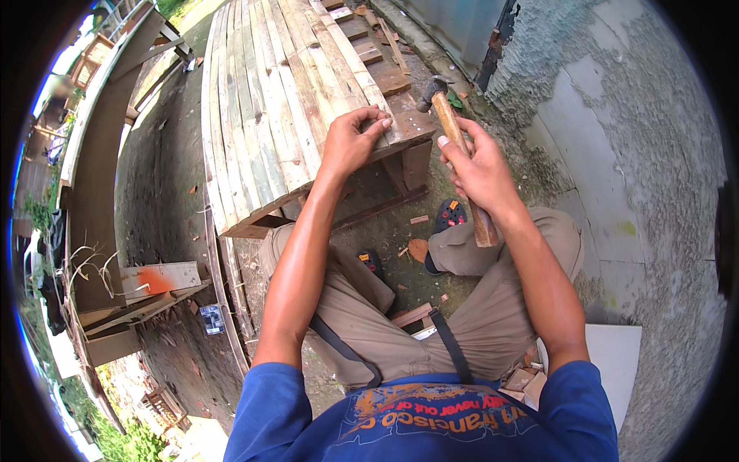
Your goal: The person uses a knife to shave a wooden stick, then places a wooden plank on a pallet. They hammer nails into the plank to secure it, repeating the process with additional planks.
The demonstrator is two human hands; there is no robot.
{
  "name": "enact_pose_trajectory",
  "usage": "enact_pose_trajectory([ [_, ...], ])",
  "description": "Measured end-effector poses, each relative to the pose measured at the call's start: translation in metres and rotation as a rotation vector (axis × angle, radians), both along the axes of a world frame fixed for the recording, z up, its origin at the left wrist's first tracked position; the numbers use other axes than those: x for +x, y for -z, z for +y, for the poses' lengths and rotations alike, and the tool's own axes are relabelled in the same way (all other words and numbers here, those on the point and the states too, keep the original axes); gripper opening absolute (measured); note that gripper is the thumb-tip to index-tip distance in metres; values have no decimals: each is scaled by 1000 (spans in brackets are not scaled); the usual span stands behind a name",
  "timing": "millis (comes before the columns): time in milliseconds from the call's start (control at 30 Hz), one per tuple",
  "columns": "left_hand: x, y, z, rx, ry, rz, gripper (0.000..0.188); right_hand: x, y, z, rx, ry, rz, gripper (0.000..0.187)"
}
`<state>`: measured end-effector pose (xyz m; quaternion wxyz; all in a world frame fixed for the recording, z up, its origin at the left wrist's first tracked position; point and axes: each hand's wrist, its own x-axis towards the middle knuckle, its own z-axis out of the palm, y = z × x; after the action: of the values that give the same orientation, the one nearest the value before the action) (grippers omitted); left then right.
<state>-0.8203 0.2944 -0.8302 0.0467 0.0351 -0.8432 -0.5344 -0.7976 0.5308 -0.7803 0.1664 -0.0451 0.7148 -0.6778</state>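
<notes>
My right hand is wrapped round the wooden handle of a claw hammer, its dark metal head raised and tilted just right of the bench's near right corner. At that corner, my left hand rests on the edge of a slatted wooden bench top, its thumb and fingertips pinched together. Whatever is between those fingertips is too small to make out. The slats are pale, narrow and laid side by side along the top. Under the right end, a wooden end board joins the frame.
A rough grey wall rises close on my right. Wood scraps lie by my seat, and a white panel leans nearby. Several loose boards and a small dark blue packet are at left. My shoes are below the bench.
</notes>
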Motion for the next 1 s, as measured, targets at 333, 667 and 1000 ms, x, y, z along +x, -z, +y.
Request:
enact_pose_trajectory([
  [333,1,2,0,-4,7,6,24,2,3,-2,11,-5,51,57],
  [667,-2,15,2,-169,25,361,14,8,-2,-6,-10,-62,61,55],
  [1000,-1,17,3,-296,49,409,13,11,-5,-20,336,-92,479,48],
])
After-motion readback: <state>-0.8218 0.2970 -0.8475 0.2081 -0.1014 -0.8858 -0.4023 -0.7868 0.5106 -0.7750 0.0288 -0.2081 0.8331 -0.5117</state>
